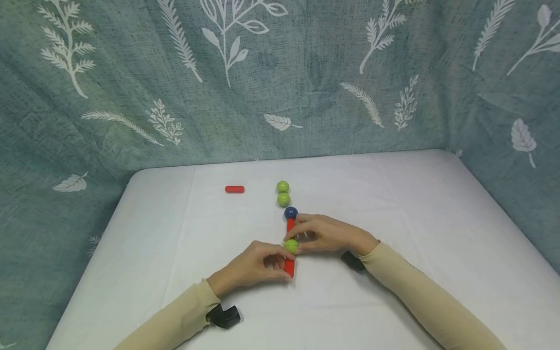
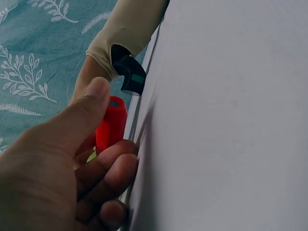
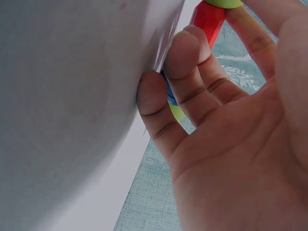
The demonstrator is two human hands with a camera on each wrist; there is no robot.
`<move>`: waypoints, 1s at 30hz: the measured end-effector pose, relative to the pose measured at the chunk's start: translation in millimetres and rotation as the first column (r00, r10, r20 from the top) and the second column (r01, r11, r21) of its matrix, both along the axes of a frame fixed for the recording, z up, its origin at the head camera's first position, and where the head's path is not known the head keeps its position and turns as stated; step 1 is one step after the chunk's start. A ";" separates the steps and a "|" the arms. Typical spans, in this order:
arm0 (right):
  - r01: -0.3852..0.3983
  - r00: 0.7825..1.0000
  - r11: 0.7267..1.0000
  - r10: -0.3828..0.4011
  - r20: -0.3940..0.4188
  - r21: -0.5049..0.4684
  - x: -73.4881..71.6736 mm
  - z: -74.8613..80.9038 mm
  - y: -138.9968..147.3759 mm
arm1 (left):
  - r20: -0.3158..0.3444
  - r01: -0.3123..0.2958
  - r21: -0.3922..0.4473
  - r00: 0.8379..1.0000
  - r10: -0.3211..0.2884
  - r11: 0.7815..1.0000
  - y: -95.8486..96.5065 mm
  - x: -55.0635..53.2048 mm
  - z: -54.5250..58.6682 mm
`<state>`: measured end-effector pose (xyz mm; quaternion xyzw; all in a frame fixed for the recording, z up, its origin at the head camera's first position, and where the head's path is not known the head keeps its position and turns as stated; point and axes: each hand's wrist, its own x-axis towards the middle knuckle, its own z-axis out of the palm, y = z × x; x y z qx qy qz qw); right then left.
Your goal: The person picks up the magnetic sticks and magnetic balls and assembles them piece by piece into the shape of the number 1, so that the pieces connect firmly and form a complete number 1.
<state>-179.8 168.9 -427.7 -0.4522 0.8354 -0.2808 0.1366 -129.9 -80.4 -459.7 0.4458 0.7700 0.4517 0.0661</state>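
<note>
Over the white table, my left hand [image 1: 258, 265] pinches a red stick [image 1: 289, 268] between thumb and fingers. In the left wrist view that faceted red stick [image 2: 111, 127] shows a small dark hole near its end. My right hand [image 1: 330, 233] holds a green ball [image 1: 290, 246] at the stick's far end, with fingertips on it. Beyond this ball, a second red stick [image 1: 290, 224] leads to a blue ball [image 1: 290, 213]. The right wrist view shows the second stick [image 3: 209, 23] against the green ball [image 3: 225, 3]; fingers partly hide the blue ball [image 3: 169, 89].
Two green balls [image 1: 283, 199] lie on the table beyond the blue one. To their left rests a loose red stick [image 1: 235, 189]. A leaf-patterned green cloth [image 1: 315, 97] hangs behind the white-covered table [image 1: 372, 301].
</note>
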 end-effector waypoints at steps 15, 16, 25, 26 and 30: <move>-0.007 1.000 1.000 0.007 0.002 0.004 -1.2 -1.0 0.7 | -0.020 0.005 -0.012 1.000 -0.005 1.000 5.7 2.2 -0.2; -0.008 1.000 1.000 0.008 0.003 0.004 -1.4 -0.8 0.6 | -0.018 0.003 -0.014 1.000 -0.003 1.000 5.6 2.1 0.1; 0.000 1.000 1.000 0.000 -0.002 0.015 -2.1 -0.3 0.1 | -0.011 -0.006 -0.019 1.000 0.005 1.000 5.6 1.3 -0.1; 0.000 1.000 1.000 0.000 -0.002 0.015 -2.3 -0.8 0.3 | -0.010 -0.007 -0.019 1.000 0.006 1.000 5.5 1.3 -0.3; -0.002 1.000 1.000 0.002 -0.002 0.012 -3.2 -2.0 0.9 | -0.011 -0.006 -0.022 1.000 0.005 1.000 5.2 1.2 0.2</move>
